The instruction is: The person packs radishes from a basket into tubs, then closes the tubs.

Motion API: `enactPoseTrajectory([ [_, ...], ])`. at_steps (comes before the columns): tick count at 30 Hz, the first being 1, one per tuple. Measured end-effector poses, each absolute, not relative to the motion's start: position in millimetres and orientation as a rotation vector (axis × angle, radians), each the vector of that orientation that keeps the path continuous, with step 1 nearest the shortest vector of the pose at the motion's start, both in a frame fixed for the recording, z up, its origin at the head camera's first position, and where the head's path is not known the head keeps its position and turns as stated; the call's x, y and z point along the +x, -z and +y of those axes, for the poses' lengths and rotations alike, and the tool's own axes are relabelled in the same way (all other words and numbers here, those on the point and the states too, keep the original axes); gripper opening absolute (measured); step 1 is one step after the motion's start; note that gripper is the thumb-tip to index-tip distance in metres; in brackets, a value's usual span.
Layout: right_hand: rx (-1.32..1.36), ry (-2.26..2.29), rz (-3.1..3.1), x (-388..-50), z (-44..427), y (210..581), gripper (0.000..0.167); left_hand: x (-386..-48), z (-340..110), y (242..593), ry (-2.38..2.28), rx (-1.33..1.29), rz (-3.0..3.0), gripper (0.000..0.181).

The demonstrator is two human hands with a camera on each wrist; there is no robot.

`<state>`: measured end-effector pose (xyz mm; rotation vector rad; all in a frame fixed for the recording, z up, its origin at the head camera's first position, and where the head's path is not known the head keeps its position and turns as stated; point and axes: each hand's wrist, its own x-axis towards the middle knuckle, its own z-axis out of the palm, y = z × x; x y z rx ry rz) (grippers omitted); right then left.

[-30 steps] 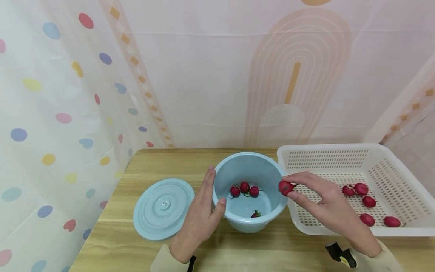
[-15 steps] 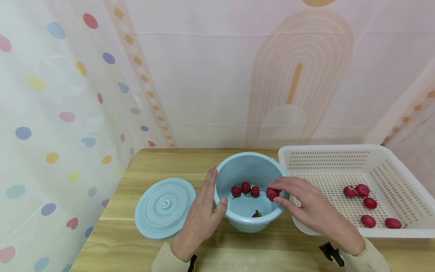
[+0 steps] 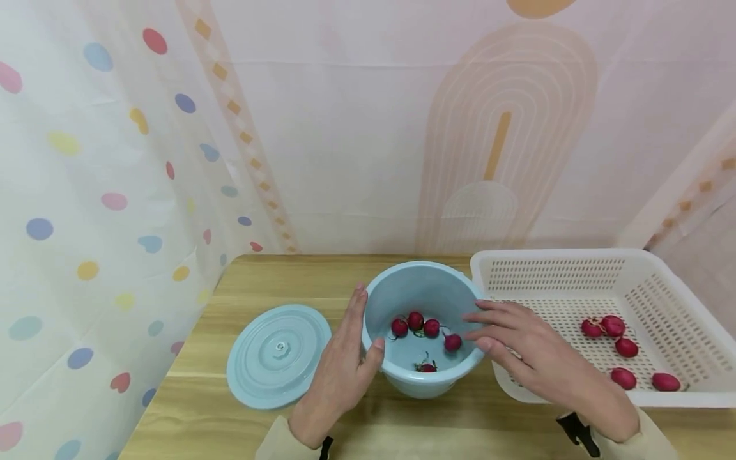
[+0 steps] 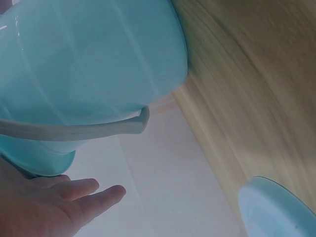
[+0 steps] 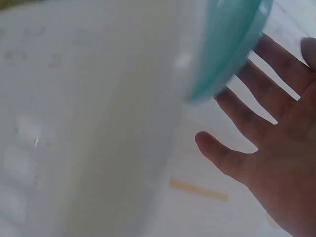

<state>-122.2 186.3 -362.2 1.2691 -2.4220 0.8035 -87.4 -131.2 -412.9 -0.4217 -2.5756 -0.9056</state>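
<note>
Light blue bucket (image 3: 422, 386): stands upright on the wood-grain table (image 3: 402, 428), open at the top. Holds five red radishes (image 3: 431, 328).
Radishes in the bucket: down at the bottom. Three close together toward the back, one to the right of them, one near the front, partly hidden by the near rim, with green bits on it.
White plastic basket (image 3: 563, 255): sits just to the right of the bucket, with lots of little holes in its walls and floor. Holds five more radishes (image 3: 613, 326).
Radishes in the basket: three in a bunch, two nearer the front, a bit apart from each other.
Round blue lid (image 3: 276, 358): lies flat on the table, left of the bucket, off it.
Left hand (image 3: 342, 377): set along the left side of the bucket, up by the rim. Fingers straight, thumb held away from them, curled round nothing.
Right hand (image 3: 535, 348): out over the right rim, near the right-hand radish. Fingers spread wide, gripping nothing. Touching the rim or just above it: cannot tell.
Bucket handle (image 4: 74, 131): runs along the outside of the bucket.
Patterned cloth (image 3: 345, 160): hangs behind the table.
</note>
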Motion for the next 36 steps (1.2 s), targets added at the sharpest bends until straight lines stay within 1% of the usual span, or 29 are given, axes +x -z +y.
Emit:
enactPoseTrajectory([
  [5,1.149,-0.823,-2.543,-116.6,210.8,355.9,0.029,-87.8,-131.9,411.6,0.908,-0.422,-2.602,0.076],
  [15,1.058,-0.864,-2.488,-123.3,271.4,351.7,0.041,-89.5,-136.3,407.3,0.88,-0.415,-2.612,0.079],
  [23,0.981,-0.643,-2.57,-136.6,308.5,354.9,0.045,-90.4,-140.4,409.3,0.835,-0.45,-2.555,0.076],
  [29,0.967,-0.438,-2.677,-143.2,327.5,353.8,0.048,-91.9,-139.1,412.4,0.807,-0.464,-2.542,0.075],
  [36,0.934,-0.358,-2.775,-152.8,343.8,346.8,0.051,-92.5,-134.5,414.8,0.811,-0.475,-2.548,0.074],
])
